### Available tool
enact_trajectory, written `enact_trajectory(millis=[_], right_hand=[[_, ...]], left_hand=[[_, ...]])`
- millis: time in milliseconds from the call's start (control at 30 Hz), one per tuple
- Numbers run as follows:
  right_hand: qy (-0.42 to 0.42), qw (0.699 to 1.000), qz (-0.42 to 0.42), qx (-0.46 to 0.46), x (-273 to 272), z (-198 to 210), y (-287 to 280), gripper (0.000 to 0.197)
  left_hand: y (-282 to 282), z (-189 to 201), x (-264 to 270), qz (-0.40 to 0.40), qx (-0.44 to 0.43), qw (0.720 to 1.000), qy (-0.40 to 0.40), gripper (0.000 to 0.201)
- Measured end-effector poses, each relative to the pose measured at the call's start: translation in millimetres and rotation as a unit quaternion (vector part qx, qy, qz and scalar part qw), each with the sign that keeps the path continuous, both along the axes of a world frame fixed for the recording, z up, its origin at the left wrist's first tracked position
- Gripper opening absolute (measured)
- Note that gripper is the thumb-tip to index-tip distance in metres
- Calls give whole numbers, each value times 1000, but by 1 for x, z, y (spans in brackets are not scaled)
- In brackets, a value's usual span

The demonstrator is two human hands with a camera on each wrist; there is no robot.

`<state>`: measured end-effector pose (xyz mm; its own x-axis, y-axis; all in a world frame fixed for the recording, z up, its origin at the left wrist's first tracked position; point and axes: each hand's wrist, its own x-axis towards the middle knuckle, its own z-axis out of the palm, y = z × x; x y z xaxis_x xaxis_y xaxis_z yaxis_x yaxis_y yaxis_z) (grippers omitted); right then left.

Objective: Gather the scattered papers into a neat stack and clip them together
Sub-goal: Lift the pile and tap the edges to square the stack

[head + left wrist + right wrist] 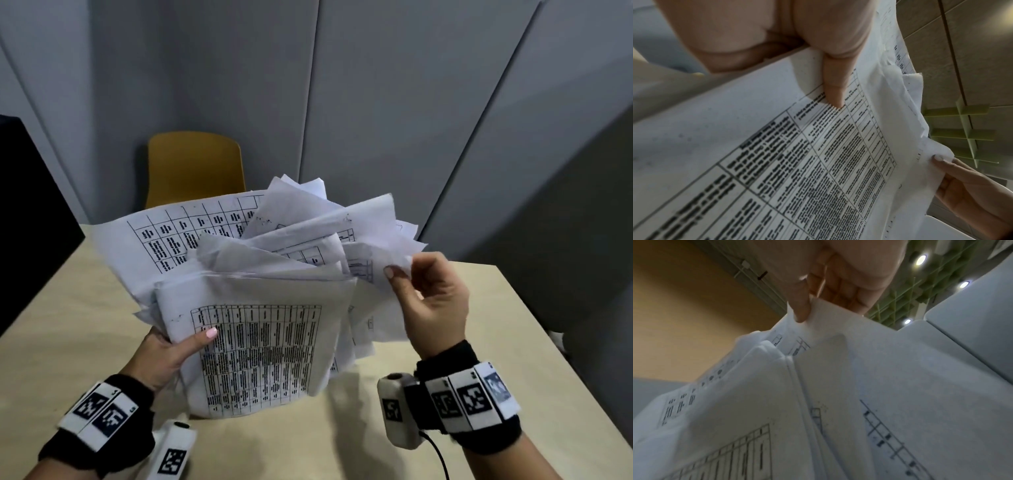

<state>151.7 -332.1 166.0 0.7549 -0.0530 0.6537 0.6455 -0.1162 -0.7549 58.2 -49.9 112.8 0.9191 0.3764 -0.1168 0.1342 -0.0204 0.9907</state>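
Note:
A loose, uneven bundle of printed papers [260, 308] is held up on edge above the beige table [68, 308], its sheets fanned and crumpled. My left hand [171, 353] grips the bundle's lower left side, thumb pressed on the front sheet with a dense table [818, 162]. My right hand [428, 301] pinches the upper right corner of a sheet [830, 316] between thumb and fingers. The same right hand [962, 186] shows in the left wrist view at the papers' edge. No clip is visible.
A yellow chair [195, 164] stands behind the table's far edge. A dark object [27, 212] stands at the left. Grey wall panels [376, 85] close the back. The table's right edge [548, 325] runs diagonally near my right wrist.

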Motion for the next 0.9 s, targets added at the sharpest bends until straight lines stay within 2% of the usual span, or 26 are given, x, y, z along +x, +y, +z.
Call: enact_trajectory(millis=[67,167,267,333,433,567,700,767,833,900], right_hand=[[13,997,30,-65,0,-4,0,34],[27,992,43,-113,1,0,-7,59],[-3,985,12,-172,3,19,-19,57],[-23,982,-13,-189,4,33,-25,52],[-80,968,-42,-233,1,52,-24,43],[-150,934,-11,-323,-10,69,-1,40],[-170,895,20,-412,-20,78,28,29],[-171,866,41,-469,-23,76,45,26],[-177,837,49,-515,-28,69,62,28],[-173,829,60,-529,-34,61,74,34]], left_hand=[[1,-3,-1,-9,5,1000,-3,8],[2,-2,0,-9,-10,1000,-9,12],[10,-11,3,-17,-18,1000,-17,79],[14,-20,5,-16,-38,999,-15,92],[14,-20,7,-26,-48,998,-28,92],[14,-19,5,-49,-56,997,-22,95],[14,-22,5,-50,-49,997,-10,95],[15,-25,5,-46,-35,998,-29,93],[12,-24,6,-50,-35,997,-50,90],[9,-23,6,-53,-50,995,-66,86]])
